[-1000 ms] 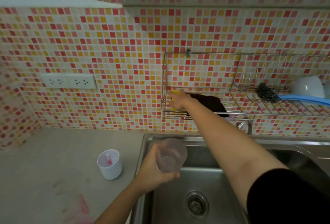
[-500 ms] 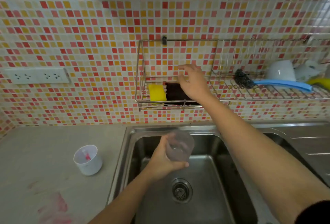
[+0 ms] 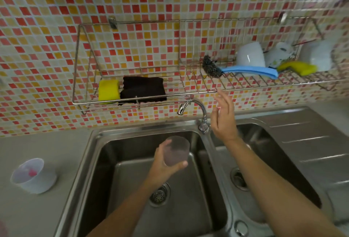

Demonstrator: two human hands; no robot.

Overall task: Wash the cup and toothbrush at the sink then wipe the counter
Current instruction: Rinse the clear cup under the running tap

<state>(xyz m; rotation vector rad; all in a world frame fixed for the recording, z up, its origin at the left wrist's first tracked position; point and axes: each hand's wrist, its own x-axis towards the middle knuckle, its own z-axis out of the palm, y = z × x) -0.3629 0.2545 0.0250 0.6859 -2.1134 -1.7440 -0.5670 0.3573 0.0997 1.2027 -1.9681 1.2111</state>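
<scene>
My left hand (image 3: 164,163) grips a translucent grey cup (image 3: 176,150) and holds it over the left sink basin (image 3: 117,176). My right hand (image 3: 223,116) hovers empty with relaxed fingers just right of the curved tap (image 3: 200,111), below the wire rack (image 3: 132,102). A white cup (image 3: 34,176) with something pink inside, perhaps the toothbrush, stands on the counter (image 3: 37,151) left of the sink. A yellow sponge (image 3: 108,90) and a dark folded cloth (image 3: 143,89) lie in the rack's left section.
The rack's right part holds a steel scourer on a blue handle (image 3: 247,70), upturned white cups (image 3: 250,55) and another yellow sponge (image 3: 298,67). A second basin (image 3: 264,161) and a ribbed drainboard (image 3: 311,142) lie to the right. The tiled wall stands behind.
My right hand left the sponge and cloth in the rack and dropped down and right to beside the tap. The view shifted right. My left hand keeps the cup over the basin.
</scene>
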